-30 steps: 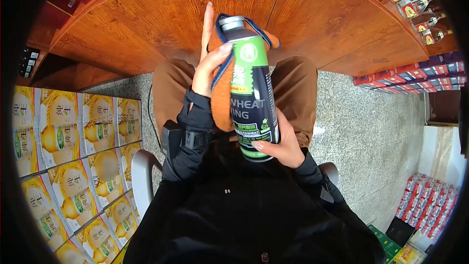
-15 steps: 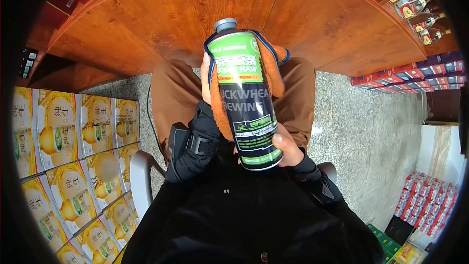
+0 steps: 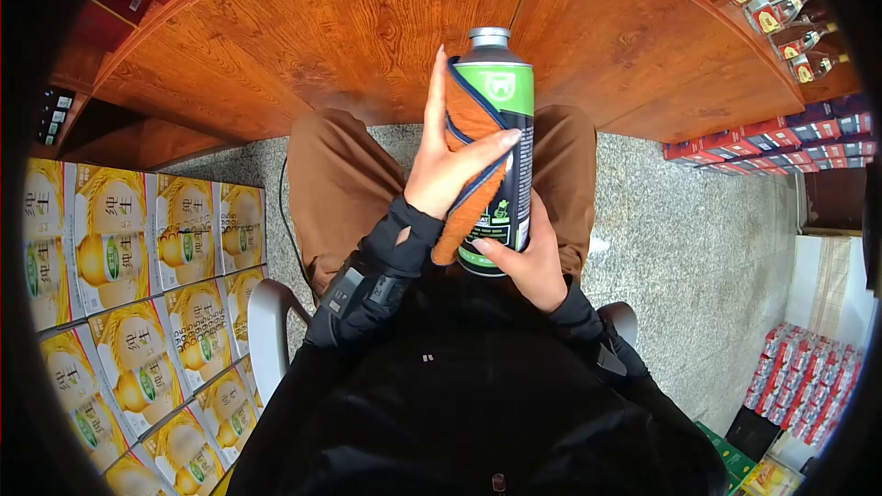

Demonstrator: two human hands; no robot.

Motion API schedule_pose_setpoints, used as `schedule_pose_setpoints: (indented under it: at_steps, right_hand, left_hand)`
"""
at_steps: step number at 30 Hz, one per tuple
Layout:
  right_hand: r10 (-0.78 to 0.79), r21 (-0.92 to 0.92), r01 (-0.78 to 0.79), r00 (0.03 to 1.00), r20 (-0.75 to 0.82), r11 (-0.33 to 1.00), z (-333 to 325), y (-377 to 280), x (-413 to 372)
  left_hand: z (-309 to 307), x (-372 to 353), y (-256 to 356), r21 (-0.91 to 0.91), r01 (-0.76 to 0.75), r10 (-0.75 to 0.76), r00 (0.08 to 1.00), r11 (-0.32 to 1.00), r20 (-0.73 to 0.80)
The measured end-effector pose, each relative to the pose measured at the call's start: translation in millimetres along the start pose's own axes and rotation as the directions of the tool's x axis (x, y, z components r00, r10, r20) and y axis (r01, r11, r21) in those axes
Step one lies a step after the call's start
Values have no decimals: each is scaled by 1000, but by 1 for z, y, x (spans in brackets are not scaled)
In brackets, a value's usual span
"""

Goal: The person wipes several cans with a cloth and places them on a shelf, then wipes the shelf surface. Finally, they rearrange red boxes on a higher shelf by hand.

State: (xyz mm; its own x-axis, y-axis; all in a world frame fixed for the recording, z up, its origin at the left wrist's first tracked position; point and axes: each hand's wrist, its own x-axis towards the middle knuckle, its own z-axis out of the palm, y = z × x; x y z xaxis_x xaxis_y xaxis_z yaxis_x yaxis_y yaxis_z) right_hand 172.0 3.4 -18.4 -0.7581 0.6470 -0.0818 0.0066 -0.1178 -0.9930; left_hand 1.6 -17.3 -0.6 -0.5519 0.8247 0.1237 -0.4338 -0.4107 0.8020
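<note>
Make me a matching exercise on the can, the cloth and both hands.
Column one:
1. Can
2. Cloth
3. Left hand
4. Right hand

Column two:
a. Holding near the can's lower end
b. Orange with dark blue edging
c. Green and black, with a silver-coloured neck
d. Thumb across the cloth

Right pairs: 1-c, 2-b, 3-d, 4-a

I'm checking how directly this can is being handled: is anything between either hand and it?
Yes, at the left hand: an orange cloth lies between its palm and the can. Nothing visible separates the right hand from the can's lower part.
</note>
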Motion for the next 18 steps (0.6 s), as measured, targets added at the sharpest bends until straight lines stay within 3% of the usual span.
schedule_pose_setpoints:
  at_steps: [5,8,10,13,15,18]
  right_hand:
    - [-29,53,29,1000,-2,998,-15,-2,2]
    - [-93,96,101,992,-85,990,-23,1,6]
    - [-93,85,102,990,-103,991,-31,0,9]
    - [-122,38,127,986,-113,991,-35,5,9]
    - [-113,-13,113,987,-114,994,-34,5,7]
    - [-168,-166,162,986,-24,973,-27,2,13]
  left_hand:
    - [14,-11,3,115,-76,62,991,990,121]
    - [19,-26,-5,96,-50,29,978,994,208]
    - [16,-33,-17,218,-54,9,980,974,200]
    - [16,-31,-23,149,-50,19,979,988,205]
    - [14,-23,-17,-17,88,-81,963,996,257]
    - [1,-19,-19,-67,39,-16,950,997,312]
